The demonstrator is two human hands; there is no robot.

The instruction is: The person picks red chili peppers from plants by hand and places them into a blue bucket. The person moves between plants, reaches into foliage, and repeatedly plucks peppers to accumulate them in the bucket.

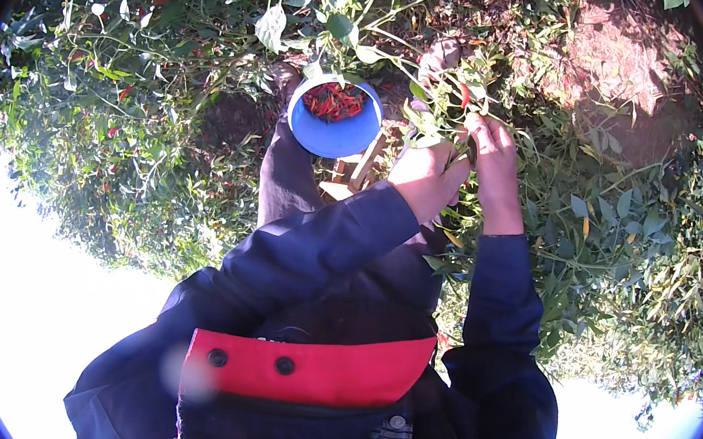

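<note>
Both my hands are among the leaves of a chilli pepper plant (423, 121), right of centre. My left hand (430, 173) is curled around leafy green stems. Its fingertips are partly hidden by leaves. Beside it on the right, my right hand (494, 148) has its thumb and fingers at a stem; what lies between them is too small to tell. Just above its fingertips hangs a red chilli pepper (465, 95). A blue plastic bucket (333, 135) stands to the left of my hands, with many red chilli peppers (335, 102) inside.
A small wooden stool or frame (359, 172) shows below the bucket, between my legs. Dense chilli plants (140, 152) with scattered red pods surround me on the left, and more foliage (634, 217) stands on the right. Bare reddish soil (619, 61) lies at the upper right.
</note>
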